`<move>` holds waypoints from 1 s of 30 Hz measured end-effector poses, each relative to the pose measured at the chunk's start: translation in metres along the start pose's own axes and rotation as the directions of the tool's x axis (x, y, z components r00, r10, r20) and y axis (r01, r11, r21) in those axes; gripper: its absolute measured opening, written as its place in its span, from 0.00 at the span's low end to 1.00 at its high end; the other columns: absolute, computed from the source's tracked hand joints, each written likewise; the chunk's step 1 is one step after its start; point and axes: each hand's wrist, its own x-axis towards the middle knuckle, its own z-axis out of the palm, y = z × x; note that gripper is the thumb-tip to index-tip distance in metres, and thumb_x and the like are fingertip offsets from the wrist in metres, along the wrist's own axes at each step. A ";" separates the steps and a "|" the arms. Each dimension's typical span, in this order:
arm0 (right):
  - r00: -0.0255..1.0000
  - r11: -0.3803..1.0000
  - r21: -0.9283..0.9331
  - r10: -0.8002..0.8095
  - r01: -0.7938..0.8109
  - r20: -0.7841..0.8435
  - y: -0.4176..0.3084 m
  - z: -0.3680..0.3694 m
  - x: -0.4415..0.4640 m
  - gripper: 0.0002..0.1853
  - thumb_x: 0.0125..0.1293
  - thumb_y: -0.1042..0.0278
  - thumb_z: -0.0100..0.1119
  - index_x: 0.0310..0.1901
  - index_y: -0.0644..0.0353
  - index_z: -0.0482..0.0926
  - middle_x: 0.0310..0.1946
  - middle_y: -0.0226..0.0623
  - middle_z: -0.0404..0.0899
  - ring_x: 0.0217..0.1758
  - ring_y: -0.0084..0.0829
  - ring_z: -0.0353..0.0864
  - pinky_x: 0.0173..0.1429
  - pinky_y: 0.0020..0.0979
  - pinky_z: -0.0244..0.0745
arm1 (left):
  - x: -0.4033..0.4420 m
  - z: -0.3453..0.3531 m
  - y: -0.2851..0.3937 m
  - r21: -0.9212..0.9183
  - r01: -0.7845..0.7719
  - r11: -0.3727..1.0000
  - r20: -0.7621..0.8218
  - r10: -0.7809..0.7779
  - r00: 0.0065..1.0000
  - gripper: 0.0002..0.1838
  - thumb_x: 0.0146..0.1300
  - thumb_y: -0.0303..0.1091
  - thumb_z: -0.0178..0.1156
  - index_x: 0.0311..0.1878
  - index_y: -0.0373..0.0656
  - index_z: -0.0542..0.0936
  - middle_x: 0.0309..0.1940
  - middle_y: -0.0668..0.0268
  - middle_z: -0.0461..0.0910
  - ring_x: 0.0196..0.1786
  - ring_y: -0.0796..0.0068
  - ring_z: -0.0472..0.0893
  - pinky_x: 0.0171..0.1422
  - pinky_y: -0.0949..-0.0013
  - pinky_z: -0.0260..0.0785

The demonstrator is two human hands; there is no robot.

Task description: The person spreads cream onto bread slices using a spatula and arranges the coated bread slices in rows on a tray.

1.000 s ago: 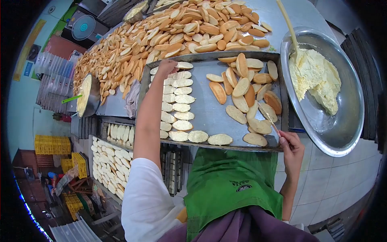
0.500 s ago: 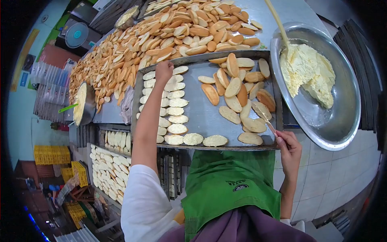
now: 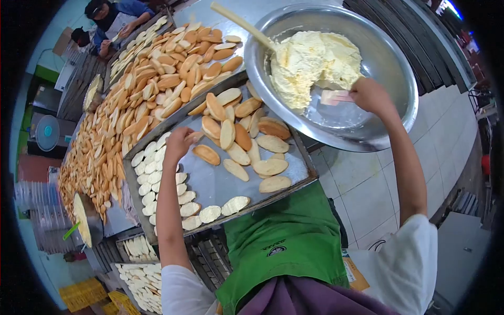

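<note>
My left hand (image 3: 180, 143) is over the metal tray (image 3: 315, 176), its fingers pinching the end of a bread piece (image 3: 196, 137). Rows of cream-covered pieces (image 3: 152, 168) fill the tray's left side, and plain bread halves (image 3: 239, 152) lie loosely piled on its right. Inside the large steel bowl (image 3: 401, 118), my right hand (image 3: 371, 94) is closed on the pinkish handle of a flat spreader (image 3: 336, 97). The spreader's blade is just below the mound of pale cream (image 3: 315, 63). A long-handled wooden spoon (image 3: 241, 23) leans in the same bowl.
A big heap of bread halves (image 3: 157, 86) covers the table behind the tray. At the left stands a pot of cream (image 3: 84, 220) with a green handle. Two people (image 3: 118, 21) work at the far upper left. Filled trays (image 3: 139, 278) sit low at the left.
The view has turned right. My right hand has moved from the tray's corner into the bowl with the spreader. My left hand has moved from the rows' top toward the loose bread and pinches a piece.
</note>
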 end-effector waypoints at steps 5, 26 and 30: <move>0.902 0.963 0.194 0.088 -0.185 0.422 -0.018 0.023 0.048 0.07 0.45 0.78 0.48 0.20 0.71 0.76 0.15 0.44 0.76 0.15 0.31 0.76 0.19 0.33 0.70 | -0.045 -0.016 0.030 -0.793 -0.010 0.609 -0.160 -0.193 0.968 0.17 0.63 0.40 0.51 0.50 0.40 0.68 0.41 0.59 0.74 0.39 0.69 0.75 0.41 0.69 0.68; 0.985 0.258 0.964 -0.140 -0.060 0.098 -0.093 -0.018 -0.111 0.10 0.61 0.73 0.50 0.43 0.64 0.76 0.26 0.28 0.75 0.26 0.16 0.70 0.29 0.18 0.65 | -0.135 0.003 0.155 -0.921 -0.076 -0.382 -0.089 0.015 0.996 0.26 0.62 0.31 0.51 0.61 0.36 0.55 0.52 0.51 0.68 0.54 0.55 0.73 0.56 0.61 0.70; 0.951 0.068 0.982 -0.270 0.177 -0.153 -0.144 0.025 -0.127 0.09 0.56 0.80 0.54 0.40 0.65 0.78 0.33 0.34 0.74 0.38 0.21 0.71 0.40 0.19 0.67 | -0.138 0.006 0.159 -0.874 -0.038 -0.484 -0.069 0.046 0.997 0.26 0.62 0.30 0.52 0.61 0.37 0.55 0.50 0.55 0.70 0.50 0.62 0.76 0.49 0.68 0.75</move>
